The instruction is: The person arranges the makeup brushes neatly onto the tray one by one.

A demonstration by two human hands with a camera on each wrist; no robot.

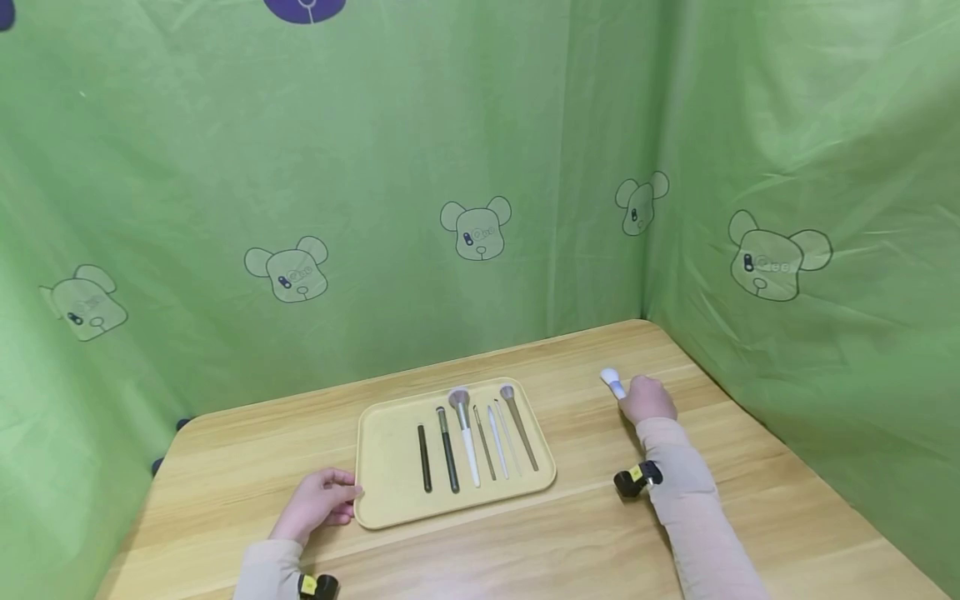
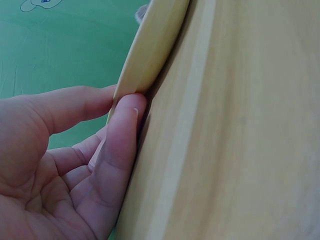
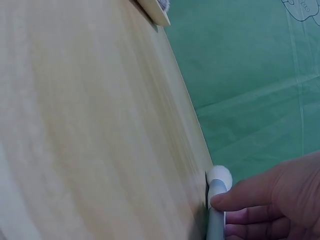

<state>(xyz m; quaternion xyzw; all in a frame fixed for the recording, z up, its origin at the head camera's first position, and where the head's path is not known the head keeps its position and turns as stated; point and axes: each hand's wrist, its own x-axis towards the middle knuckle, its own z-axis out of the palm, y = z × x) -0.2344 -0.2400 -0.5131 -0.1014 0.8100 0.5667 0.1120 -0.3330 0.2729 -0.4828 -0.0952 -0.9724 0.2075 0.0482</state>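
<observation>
A yellow tray (image 1: 390,500) lies on the wooden table with several makeup brushes side by side on it, among them a large white-handled brush (image 1: 469,442) and a brown-handled one (image 1: 521,429). My left hand (image 1: 318,502) pinches the tray's left rim between thumb and fingers, seen close in the left wrist view on the tray edge (image 2: 150,55). Off to the right of the tray, my right hand (image 1: 648,400) holds a makeup brush (image 1: 612,382) with white bristles and a pale blue band. In the right wrist view, the thumb presses on this brush (image 3: 217,192) at the table surface.
The wooden table (image 1: 585,517) meets a green curtain (image 1: 390,167) with bear-head prints at the back and right. Bare wood lies between the tray and my right hand. Each wrist wears a small black-and-yellow camera (image 1: 637,479).
</observation>
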